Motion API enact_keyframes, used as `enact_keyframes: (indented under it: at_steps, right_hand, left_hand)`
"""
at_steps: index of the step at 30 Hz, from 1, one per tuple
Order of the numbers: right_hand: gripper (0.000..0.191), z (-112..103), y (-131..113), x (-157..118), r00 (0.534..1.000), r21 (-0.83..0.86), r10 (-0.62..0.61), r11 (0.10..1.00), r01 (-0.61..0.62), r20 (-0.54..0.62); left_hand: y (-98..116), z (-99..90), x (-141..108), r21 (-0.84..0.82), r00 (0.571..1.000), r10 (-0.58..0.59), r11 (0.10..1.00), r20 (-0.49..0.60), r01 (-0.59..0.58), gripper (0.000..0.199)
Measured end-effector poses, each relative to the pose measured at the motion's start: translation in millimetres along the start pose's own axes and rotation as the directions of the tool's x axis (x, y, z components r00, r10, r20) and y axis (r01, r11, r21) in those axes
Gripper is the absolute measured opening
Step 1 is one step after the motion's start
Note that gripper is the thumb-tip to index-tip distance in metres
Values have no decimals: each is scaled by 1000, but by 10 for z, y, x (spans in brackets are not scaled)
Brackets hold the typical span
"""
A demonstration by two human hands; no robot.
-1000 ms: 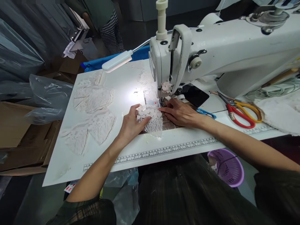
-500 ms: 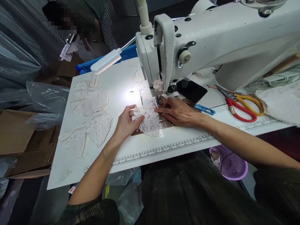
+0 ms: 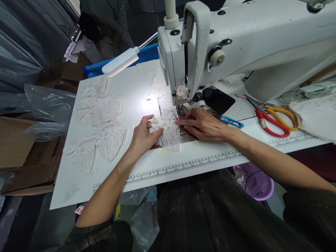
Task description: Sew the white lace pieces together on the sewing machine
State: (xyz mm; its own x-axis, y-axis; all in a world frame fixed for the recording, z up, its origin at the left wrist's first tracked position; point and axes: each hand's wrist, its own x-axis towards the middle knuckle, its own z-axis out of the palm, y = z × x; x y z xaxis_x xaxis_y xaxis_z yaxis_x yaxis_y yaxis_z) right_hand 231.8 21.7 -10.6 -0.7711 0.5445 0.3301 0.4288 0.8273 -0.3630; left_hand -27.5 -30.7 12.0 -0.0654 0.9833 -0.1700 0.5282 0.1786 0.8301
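A piece of white lace fabric [image 3: 169, 134] lies on the machine bed, its upper edge close to the presser foot [image 3: 181, 110] of a white sewing machine [image 3: 173, 59]. My left hand [image 3: 145, 136] grips the lace at its left side, thumb on top and some fingers hidden beneath. My right hand [image 3: 203, 124] rests beside the foot on the right, fingers stretched out and the index fingertip on the lace's right edge. A small red mark shows by the needle area. The needle tip is too small to make out.
More lace pieces [image 3: 101, 108] lie on the left of the table [image 3: 65, 182]. To the right are a black phone [image 3: 219, 99], blue thread snips [image 3: 231, 121] and red-and-yellow-handled scissors [image 3: 273, 119]. A lamp [image 3: 120, 63] lights the bed. Another person [image 3: 102, 21] bends down behind.
The view has shifted slightly, so the machine sits higher and further right. Both hands keep nearly the same place on the lace. The person behind has bent lower.
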Motion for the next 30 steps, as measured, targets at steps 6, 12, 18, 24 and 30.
enact_keyframes:
  at_steps: [6, 12, 18, 24, 30]
  right_hand:
    - [37, -61, -100, -32, 997, -31, -6, 999, 8, 78]
    - [36, -61, -112, -20, 998, -50, 4, 999, -1, 64]
    - [34, -66, -133, -15, 998, -33, 12, 999, -10, 54]
    - [35, -61, -132, -16, 999, -18, -1, 1000, 2, 47]
    - [35, -56, -134, -13, 999, -40, -16, 999, 18, 36]
  left_hand:
    - [-21, -10, -2, 89, 996, 85, 993, -40, -81, 63]
    - [41, -21, -36, 151, 996, 77, 986, -41, -70, 63]
    - [76, -4, -42, 48, 999, -2, 999, -37, 4, 66]
    - [107, 17, -26, -4, 997, -54, 999, -58, 54, 72]
    - [110, 12, -30, 13, 996, -40, 999, -77, 41, 73]
